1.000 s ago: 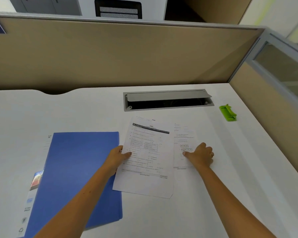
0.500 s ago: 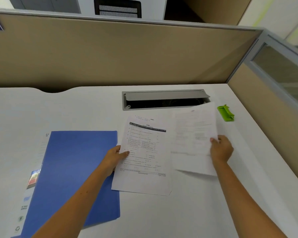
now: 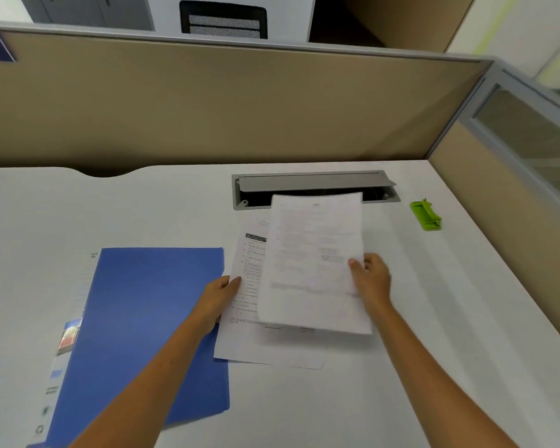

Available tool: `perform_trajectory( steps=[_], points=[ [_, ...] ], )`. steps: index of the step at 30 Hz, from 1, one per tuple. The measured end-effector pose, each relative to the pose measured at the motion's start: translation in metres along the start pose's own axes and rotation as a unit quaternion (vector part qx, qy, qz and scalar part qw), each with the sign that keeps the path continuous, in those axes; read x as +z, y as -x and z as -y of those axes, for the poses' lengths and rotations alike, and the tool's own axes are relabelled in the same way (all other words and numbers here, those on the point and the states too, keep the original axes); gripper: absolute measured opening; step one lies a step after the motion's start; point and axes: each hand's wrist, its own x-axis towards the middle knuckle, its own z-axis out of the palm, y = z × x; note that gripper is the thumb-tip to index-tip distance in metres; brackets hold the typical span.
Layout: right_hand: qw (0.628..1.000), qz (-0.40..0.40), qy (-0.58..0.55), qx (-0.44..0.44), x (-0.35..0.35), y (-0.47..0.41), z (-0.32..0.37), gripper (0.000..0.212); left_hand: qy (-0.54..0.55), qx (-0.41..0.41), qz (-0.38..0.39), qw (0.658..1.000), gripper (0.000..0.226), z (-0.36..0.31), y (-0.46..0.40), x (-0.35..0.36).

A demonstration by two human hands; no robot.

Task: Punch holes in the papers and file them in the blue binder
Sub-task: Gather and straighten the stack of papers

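The blue binder lies closed on the white desk at the left. A printed sheet lies flat beside it, its left edge over the binder's right edge, and my left hand rests on that edge. My right hand grips a second sheet by its right side and holds it lifted above the first one; it looks blurred. A small green hole punch sits on the desk at the far right, away from both hands.
A grey cable tray with a raised lid is set into the desk behind the papers. Beige partition walls close the desk at the back and the right. A label strip runs down the binder's left side.
My right hand lifted the second sheet off the desk, swung it out to the right, then brought it back left over the first sheet. My left hand stayed on the first sheet.
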Motion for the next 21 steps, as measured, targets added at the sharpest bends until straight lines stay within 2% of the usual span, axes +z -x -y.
perform_trajectory(
  steps=[3,6,9,11,15,21],
  points=[
    [0.996,0.086,0.029,0.027,0.030,0.027,-0.010,0.016,0.006,-0.026,-0.025,0.999,0.044,-0.003,0.000,0.001],
    [0.991,0.117,0.041,0.044,0.047,0.045,-0.014,0.011,0.013,-0.020,-0.014,1.000,0.046,0.000,-0.001,-0.001],
    [0.990,0.121,0.047,0.058,0.054,0.052,-0.014,0.009,0.019,0.019,0.019,0.999,0.031,0.005,-0.002,-0.003],
    [0.989,0.123,0.046,0.067,0.056,0.054,-0.015,0.010,0.012,0.027,0.015,0.999,0.031,0.006,-0.002,-0.003],
    [0.989,0.123,0.057,0.062,0.056,0.052,-0.014,0.016,0.012,0.034,-0.007,0.999,0.029,0.003,-0.002,0.002],
    [0.994,0.068,0.066,0.056,0.056,0.033,-0.006,0.023,-0.018,0.042,-0.071,0.996,0.024,-0.010,-0.002,-0.008]
  ],
)
